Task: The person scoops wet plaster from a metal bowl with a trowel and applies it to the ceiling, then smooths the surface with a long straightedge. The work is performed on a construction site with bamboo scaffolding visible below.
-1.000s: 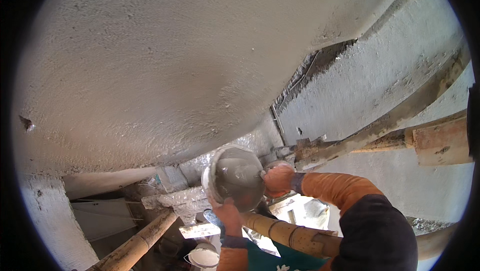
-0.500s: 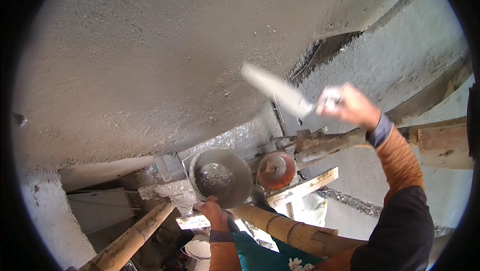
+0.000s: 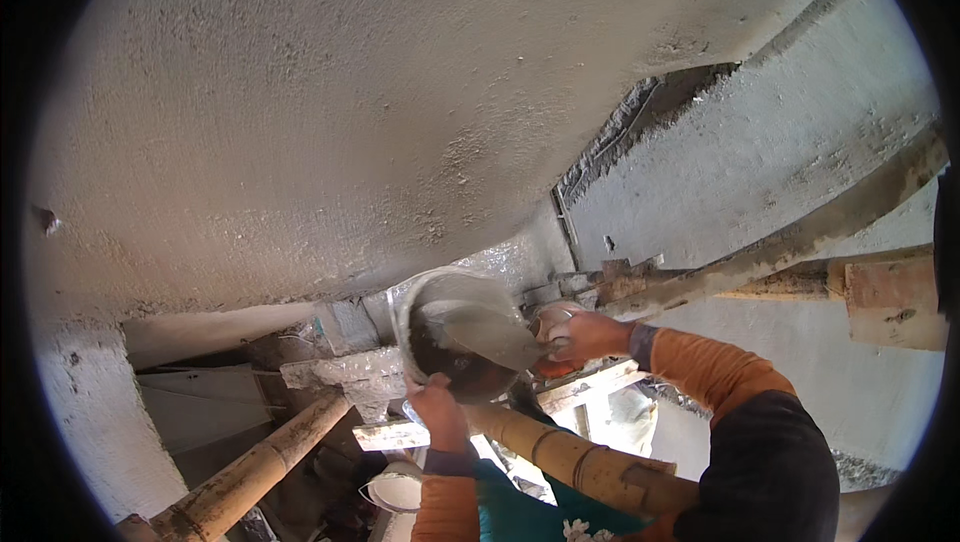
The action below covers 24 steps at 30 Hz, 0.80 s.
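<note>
My left hand (image 3: 441, 414) is closed on the near rim of a round grey bucket (image 3: 460, 289), which looks tilted and has dark, wet material inside. In my right hand (image 3: 588, 335) is a trowel (image 3: 490, 333), its long, flat blade reaching across the bucket's mouth. Whether the blade touches the contents I cannot tell. Partly hidden behind my right hand stands an orange-red bucket (image 3: 556, 368). Above both hands spreads a grey plastered surface (image 3: 300, 122), with a rough, grainy patch near its lower middle.
Thick bamboo poles (image 3: 575, 457) run below the buckets, beside a pale wooden plank (image 3: 595, 385). A white pail (image 3: 398, 489) stands lower down. At the right, a long beam (image 3: 790, 232) slants past a grey wall (image 3: 720, 172). A dark, ragged gap (image 3: 640, 117) divides the plastered surfaces.
My right hand has brought the trowel down and left, from in front of the plaster to the grey bucket. The bucket has shifted slightly right and tipped, my left hand still on its rim.
</note>
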Motion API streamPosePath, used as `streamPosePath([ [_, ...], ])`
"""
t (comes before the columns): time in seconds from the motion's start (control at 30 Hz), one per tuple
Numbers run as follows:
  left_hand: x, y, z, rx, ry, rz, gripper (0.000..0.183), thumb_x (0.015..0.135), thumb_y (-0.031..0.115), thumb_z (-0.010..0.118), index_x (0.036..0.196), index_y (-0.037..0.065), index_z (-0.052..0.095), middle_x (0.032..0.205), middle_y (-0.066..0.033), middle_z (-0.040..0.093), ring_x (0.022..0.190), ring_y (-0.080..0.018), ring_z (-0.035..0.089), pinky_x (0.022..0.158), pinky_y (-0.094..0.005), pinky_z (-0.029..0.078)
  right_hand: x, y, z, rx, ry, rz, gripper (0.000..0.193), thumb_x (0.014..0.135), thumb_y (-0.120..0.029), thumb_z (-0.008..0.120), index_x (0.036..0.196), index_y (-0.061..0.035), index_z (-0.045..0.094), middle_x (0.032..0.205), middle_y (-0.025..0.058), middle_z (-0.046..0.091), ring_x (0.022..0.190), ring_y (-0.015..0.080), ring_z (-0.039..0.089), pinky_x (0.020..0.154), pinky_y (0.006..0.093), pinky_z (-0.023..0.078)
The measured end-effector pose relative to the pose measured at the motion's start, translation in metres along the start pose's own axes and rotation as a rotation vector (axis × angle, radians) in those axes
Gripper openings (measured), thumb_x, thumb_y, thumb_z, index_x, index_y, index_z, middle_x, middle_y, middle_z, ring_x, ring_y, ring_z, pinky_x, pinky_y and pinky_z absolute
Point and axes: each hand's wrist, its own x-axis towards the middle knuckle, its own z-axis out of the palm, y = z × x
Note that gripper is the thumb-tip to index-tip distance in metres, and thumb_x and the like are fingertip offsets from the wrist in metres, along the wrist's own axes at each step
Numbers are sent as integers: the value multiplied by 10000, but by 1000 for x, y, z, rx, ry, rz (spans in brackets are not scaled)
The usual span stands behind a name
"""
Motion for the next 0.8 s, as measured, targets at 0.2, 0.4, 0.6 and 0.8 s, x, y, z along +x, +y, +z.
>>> streamPosePath([
  [0.2,23,-16,-17,-178,82,-63,642,735,-110,477,1363,9,414,957,-88,576,759,-188,545,706,-324,501,1,60,-166,-183,282,488,273,913,-277,589,997,-50,716,890,173,712,817,299,684,789,401,540],
  [0.4,11,-20,-49,-218,143,-44,658,753,-91,492,1397,-5,394,1023,-112,588,802,-184,553,724,-320,503,-51,-60,-234,-102,317,203,258,891,-310,654,878,-54,685,760,131,677,674,216,673,628,392,517],
  [0.6,-15,-17,-7,98,-32,139,786,736,-51,520,1484,-35,279,1373,-216,479,1196,-313,521,1030,-379,404,30,-62,-35,-526,-371,272,341,811,-272,683,1054,-35,663,843,140,723,789,298,727,694,426,577],
  [0.8,-5,-30,-39,32,87,163,721,723,-73,520,1426,-16,366,1299,-173,532,1125,-282,538,952,-372,436,33,-64,13,-173,-175,137,288,874,-284,628,1057,-68,684,924,156,715,835,287,711,769,419,554],
])
